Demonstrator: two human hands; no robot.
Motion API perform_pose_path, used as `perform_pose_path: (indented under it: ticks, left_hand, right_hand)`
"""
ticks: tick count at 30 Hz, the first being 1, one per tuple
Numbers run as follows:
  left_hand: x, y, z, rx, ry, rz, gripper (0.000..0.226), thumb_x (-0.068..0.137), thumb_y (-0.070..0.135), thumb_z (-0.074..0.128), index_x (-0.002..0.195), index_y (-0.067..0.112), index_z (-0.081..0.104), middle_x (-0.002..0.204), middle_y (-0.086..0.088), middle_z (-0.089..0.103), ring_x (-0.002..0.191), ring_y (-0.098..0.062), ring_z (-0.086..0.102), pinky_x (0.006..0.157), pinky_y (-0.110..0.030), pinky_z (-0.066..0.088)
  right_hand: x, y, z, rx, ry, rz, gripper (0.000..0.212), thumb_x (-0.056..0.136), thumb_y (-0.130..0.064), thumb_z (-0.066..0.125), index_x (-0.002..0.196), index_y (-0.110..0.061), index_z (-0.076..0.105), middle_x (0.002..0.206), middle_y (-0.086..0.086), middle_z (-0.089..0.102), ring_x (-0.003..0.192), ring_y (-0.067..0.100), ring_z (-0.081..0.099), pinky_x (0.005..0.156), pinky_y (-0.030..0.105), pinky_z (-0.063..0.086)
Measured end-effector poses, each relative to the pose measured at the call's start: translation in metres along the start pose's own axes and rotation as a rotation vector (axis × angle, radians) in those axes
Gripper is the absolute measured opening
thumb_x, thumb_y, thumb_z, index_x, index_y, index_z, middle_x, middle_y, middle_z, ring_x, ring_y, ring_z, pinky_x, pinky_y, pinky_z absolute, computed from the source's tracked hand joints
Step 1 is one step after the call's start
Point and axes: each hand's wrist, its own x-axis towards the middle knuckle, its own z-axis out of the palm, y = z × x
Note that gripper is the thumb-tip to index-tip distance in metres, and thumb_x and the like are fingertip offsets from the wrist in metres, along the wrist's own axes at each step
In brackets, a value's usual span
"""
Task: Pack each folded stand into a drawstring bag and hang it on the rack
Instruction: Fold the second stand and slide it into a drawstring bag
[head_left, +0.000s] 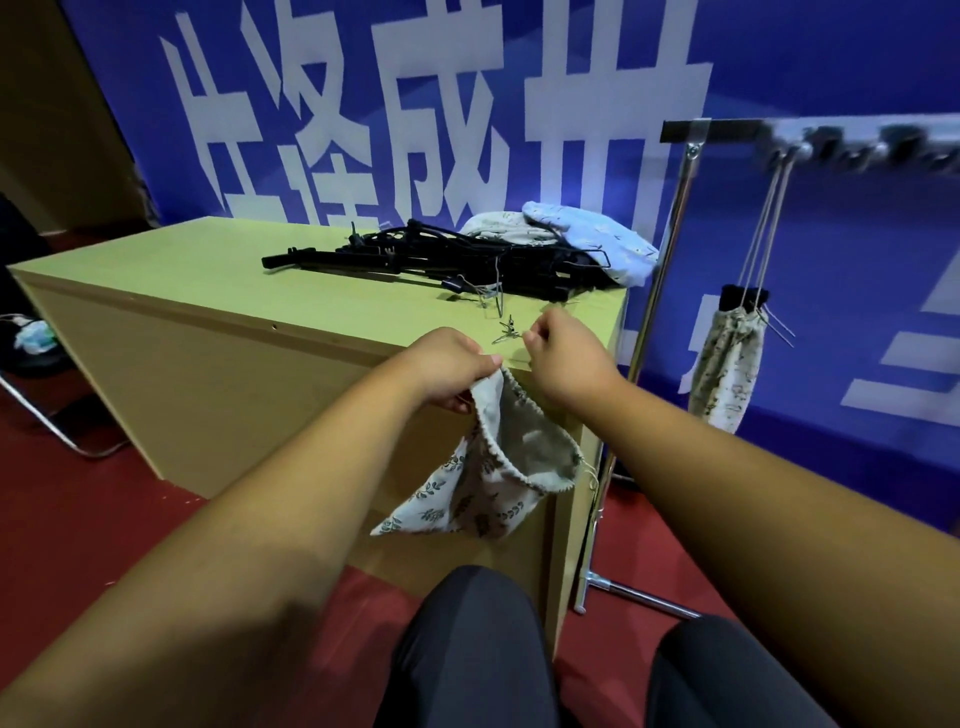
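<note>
Knees (467, 649) below drawstring bag (483, 499), held at worktop (156, 270) corner. Left grip (447, 364) pinches rim; right grip (563, 358) curled at rim, hold unclear. Cloth likely soft, light: take by rim.

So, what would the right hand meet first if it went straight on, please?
Probably the small metal clip on the table just ahead of the right hand, then the black folded stands; depth is unclear.

Head-worn wide view looks down, close over cabinet (208, 291).
</note>
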Motion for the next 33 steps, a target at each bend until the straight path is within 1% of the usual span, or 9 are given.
perform_pose_path:
  ticks: [2,4,9,12,16,20,24,30,33]
  left_hand:
    - [-0.005,0.007,0.004,-0.054,0.003,-0.035,0.036,0.104,0.033,0.068,0.111,-0.001,0.072,0.089,-0.014,0.07,0.075,-0.025,0.067,0.068,-0.035,0.065]
    - [-0.012,0.016,0.006,-0.108,0.019,-0.064,0.028,0.105,0.031,0.066,0.111,0.005,0.074,0.087,-0.011,0.072,0.071,-0.022,0.068,0.071,-0.037,0.065]
    - [-0.027,0.041,0.012,-0.206,0.006,-0.057,0.017,0.103,0.025,0.068,0.107,0.009,0.072,0.092,-0.011,0.067,0.07,-0.021,0.065,0.059,-0.031,0.061]
    - [-0.039,0.055,0.018,-0.239,-0.037,-0.041,0.013,0.103,0.023,0.068,0.108,0.012,0.069,0.09,-0.012,0.065,0.069,-0.021,0.064,0.061,-0.032,0.06]
    - [-0.052,0.067,0.025,-0.225,-0.057,-0.031,0.012,0.104,0.023,0.068,0.104,0.011,0.064,0.072,-0.007,0.057,0.053,-0.016,0.057,0.056,-0.03,0.06]
    - [-0.056,0.072,0.035,-0.152,-0.061,-0.033,0.015,0.102,0.021,0.071,0.107,0.008,0.065,0.062,-0.004,0.049,0.05,-0.013,0.052,0.056,-0.03,0.062]
    - [-0.063,0.074,0.05,0.013,-0.14,0.005,0.012,0.099,0.019,0.075,0.099,0.008,0.074,0.063,-0.006,0.055,0.053,-0.016,0.055,0.059,-0.033,0.06]
    - [-0.065,0.07,0.085,0.161,-0.246,-0.03,0.018,0.101,0.023,0.072,0.108,0.007,0.074,0.076,-0.009,0.07,0.061,-0.016,0.066,0.064,-0.034,0.061]
    - [-0.061,0.06,0.11,0.185,-0.276,-0.049,0.02,0.102,0.023,0.071,0.11,0.005,0.07,0.083,-0.014,0.074,0.064,-0.018,0.071,0.062,-0.035,0.061]
  right_hand:
    - [-0.03,0.001,-0.009,0.021,0.0,-0.153,0.015,0.11,-0.032,0.054,0.106,-0.018,0.056,0.099,0.0,0.06,0.085,0.017,0.055,0.069,0.035,0.04]
    - [-0.054,0.005,-0.013,-0.069,-0.031,-0.231,0.015,0.109,-0.034,0.056,0.107,-0.019,0.058,0.102,0.0,0.061,0.091,0.019,0.057,0.076,0.038,0.047]
    - [-0.076,0.019,-0.021,-0.086,-0.101,-0.078,0.018,0.11,-0.033,0.055,0.108,-0.017,0.064,0.099,0.006,0.069,0.091,0.026,0.066,0.079,0.043,0.057]
    - [-0.081,0.031,-0.032,-0.117,-0.145,-0.061,0.026,0.11,-0.025,0.051,0.127,-0.017,0.07,0.118,0.009,0.074,0.105,0.029,0.068,0.09,0.044,0.058]
    - [-0.087,0.043,-0.06,-0.214,-0.187,-0.042,0.045,0.103,-0.011,0.048,0.14,-0.023,0.069,0.138,0.006,0.071,0.122,0.029,0.066,0.103,0.046,0.057]
    - [-0.095,0.059,-0.086,-0.471,-0.327,-0.086,0.039,0.101,-0.023,0.051,0.13,-0.036,0.074,0.126,0.002,0.075,0.107,0.029,0.069,0.084,0.041,0.06]
    - [-0.101,0.081,-0.106,-0.634,-0.259,-0.068,0.04,0.102,-0.035,0.048,0.134,-0.044,0.07,0.133,-0.004,0.071,0.114,0.028,0.068,0.075,0.035,0.05]
    - [-0.123,0.104,-0.11,-0.59,-0.237,-0.062,0.045,0.109,-0.039,0.038,0.151,-0.038,0.054,0.125,0.006,0.071,0.097,0.03,0.065,0.066,0.036,0.044]
    - [-0.136,0.118,-0.101,-0.531,-0.217,-0.009,0.047,0.11,-0.037,0.036,0.156,-0.036,0.047,0.119,0.008,0.072,0.092,0.029,0.064,0.066,0.038,0.047]
